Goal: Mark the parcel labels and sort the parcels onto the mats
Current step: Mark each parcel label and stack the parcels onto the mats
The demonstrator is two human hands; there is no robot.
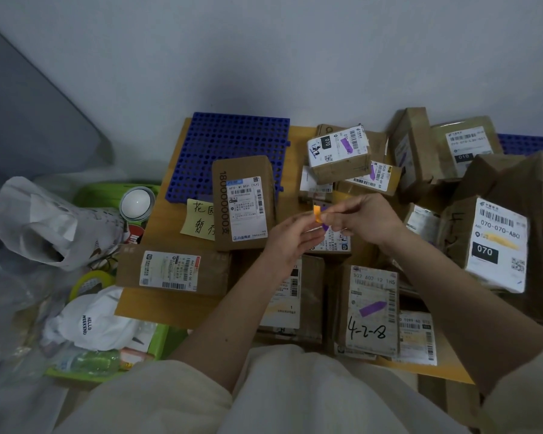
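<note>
Head view: left hand [290, 234] and right hand [365, 219] both pinch orange-and-purple marker [318, 213] above worktop [170, 305], right of brown parcel [243, 202] lying half on blue mat [229, 145].

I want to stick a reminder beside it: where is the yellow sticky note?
In the head view the yellow sticky note lies left of centre on the wooden board, just below the blue mat, its right edge under the upright parcel.

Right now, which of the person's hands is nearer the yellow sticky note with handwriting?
Left. The left hand is just right of the yellow sticky note, with one parcel between them. The right hand is farther right, pinching the orange and purple marker with the left.
</note>
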